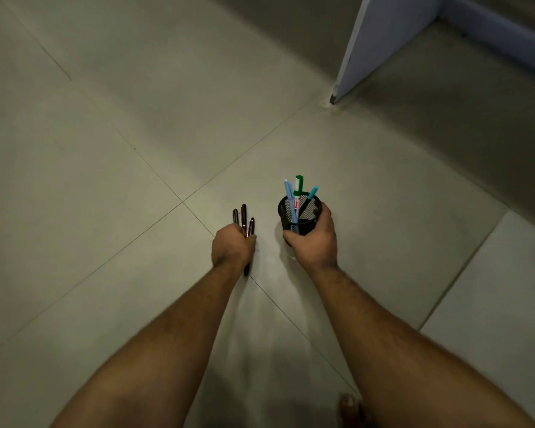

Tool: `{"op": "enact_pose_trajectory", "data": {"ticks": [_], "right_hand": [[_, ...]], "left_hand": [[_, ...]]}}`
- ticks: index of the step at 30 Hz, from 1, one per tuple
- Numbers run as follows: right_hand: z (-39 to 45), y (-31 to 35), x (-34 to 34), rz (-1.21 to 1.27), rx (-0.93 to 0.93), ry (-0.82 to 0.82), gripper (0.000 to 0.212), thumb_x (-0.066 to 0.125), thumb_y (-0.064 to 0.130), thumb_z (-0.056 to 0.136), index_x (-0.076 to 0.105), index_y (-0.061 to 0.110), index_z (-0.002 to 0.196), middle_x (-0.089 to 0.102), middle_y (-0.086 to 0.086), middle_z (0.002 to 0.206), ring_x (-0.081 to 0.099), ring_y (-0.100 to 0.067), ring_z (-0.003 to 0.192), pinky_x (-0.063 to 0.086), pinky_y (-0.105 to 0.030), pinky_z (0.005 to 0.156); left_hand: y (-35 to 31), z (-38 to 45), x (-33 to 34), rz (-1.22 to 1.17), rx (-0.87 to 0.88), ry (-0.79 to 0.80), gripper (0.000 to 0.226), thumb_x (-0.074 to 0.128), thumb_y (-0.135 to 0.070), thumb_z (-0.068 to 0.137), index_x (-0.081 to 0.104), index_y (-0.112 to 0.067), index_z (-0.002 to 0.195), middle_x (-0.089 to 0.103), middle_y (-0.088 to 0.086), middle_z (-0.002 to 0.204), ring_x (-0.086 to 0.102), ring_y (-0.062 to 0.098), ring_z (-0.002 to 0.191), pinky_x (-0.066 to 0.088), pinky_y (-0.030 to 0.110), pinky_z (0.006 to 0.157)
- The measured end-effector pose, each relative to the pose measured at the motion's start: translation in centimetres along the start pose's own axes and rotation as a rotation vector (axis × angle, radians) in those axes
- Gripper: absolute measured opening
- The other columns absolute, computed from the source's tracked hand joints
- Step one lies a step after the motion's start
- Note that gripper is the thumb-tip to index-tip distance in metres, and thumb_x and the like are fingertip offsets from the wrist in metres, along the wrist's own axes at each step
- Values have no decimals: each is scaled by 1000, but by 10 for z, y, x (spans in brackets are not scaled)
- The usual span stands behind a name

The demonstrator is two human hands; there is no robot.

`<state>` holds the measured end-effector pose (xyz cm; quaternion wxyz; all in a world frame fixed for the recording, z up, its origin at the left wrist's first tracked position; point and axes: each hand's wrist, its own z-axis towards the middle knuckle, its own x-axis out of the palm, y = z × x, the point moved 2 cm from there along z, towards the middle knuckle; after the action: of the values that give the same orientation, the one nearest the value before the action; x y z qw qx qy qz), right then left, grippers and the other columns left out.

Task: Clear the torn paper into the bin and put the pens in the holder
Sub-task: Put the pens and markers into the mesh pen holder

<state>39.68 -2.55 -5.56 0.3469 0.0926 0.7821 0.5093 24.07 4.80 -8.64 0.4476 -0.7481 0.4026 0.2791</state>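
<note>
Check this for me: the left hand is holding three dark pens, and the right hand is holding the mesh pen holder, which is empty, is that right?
Not quite. The head view shows the mesh pen holder is not empty: it already holds three pens, two blue and one green-capped. The rest stands: the left hand holds three dark pens and the right hand holds the holder.

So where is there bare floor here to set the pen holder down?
Bare tiles lie ahead of both hands, up to the pale panel at top right, and all along the left. It is crowded only around the left hand gripping dark pens and the right hand holding the mesh holder.
</note>
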Motion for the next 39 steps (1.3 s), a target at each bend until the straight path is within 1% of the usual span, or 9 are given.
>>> {"op": "enact_pose_trajectory", "data": {"ticks": [5, 10, 17, 21, 25, 27, 33, 36, 39], "right_hand": [[-1, -4, 11, -12, -6, 24, 85, 83, 24, 61, 44, 26, 136, 59, 2, 128, 60, -17, 115, 55, -40, 97], [-1, -10, 13, -9, 2, 17, 86, 84, 22, 62, 42, 26, 137, 57, 3, 130, 59, -17, 117, 54, -36, 98], [-4, -7, 9, -41, 23, -31, 89, 84, 20, 66, 40, 18, 143, 54, -3, 135, 54, -22, 123, 48, -30, 100], [-4, -1, 8, -40, 28, -34, 92, 86, 18, 66, 38, 18, 144, 52, -4, 138, 52, -23, 127, 48, -36, 104], [2, 4, 7, -67, 46, -70, 92, 86, 18, 65, 38, 17, 143, 53, -5, 136, 52, -25, 126, 47, -36, 104], [3, 6, 8, -82, 40, -80, 91, 85, 20, 64, 39, 17, 143, 53, -5, 135, 53, -26, 126, 48, -40, 105], [3, 14, 14, -19, -11, -63, 89, 82, 28, 62, 38, 25, 139, 54, -2, 133, 55, -24, 123, 52, -46, 100], [4, 16, 14, 12, -23, -52, 88, 82, 24, 63, 39, 25, 140, 54, 0, 134, 55, -21, 122, 50, -37, 102], [7, 14, 11, 26, -36, -33, 88, 84, 19, 66, 39, 22, 142, 54, 0, 136, 55, -18, 121, 45, -23, 96]], "left_hand": [[-12, 0, 9, 106, 26, 23, 38, 71, -42, 84, 68, -9, 104, 70, 10, 103, 67, 29, 95, 56, 35, 80], [-17, 1, 13, 110, 33, 10, 29, 68, -33, 81, 69, -11, 100, 70, 10, 98, 68, 30, 90, 58, 35, 76], [-23, 6, -22, -568, -37, -73, 20, 72, -31, 66, 62, -15, 58, 62, -2, 57, 66, 25, 66, 55, 30, 63], [-50, 1, -52, -736, 95, -113, 9, 68, -31, 62, 67, -22, 64, 68, -5, 62, 70, 19, 68, 62, 44, 68], [-67, -2, -72, -780, 188, -187, 7, 69, -25, 68, 66, -19, 64, 63, -7, 58, 60, 14, 59, 61, 40, 62], [-73, -4, -74, -830, 161, -122, 6, 68, -20, 72, 67, -16, 69, 63, -2, 61, 61, 15, 59, 58, 34, 58], [-74, -12, -53, -462, 253, 119, 15, 78, -21, 74, 70, -15, 85, 55, -6, 61, 49, 8, 53, 40, 21, 51], [-61, -8, -48, -626, 222, 92, 21, 71, -10, 78, 68, -13, 99, 48, -6, 61, 42, 4, 47, 37, 20, 49], [-40, 0, -40, -629, 177, 2, 21, 62, -3, 79, 70, -14, 96, 53, -6, 62, 49, 4, 50, 43, 21, 56]]}}
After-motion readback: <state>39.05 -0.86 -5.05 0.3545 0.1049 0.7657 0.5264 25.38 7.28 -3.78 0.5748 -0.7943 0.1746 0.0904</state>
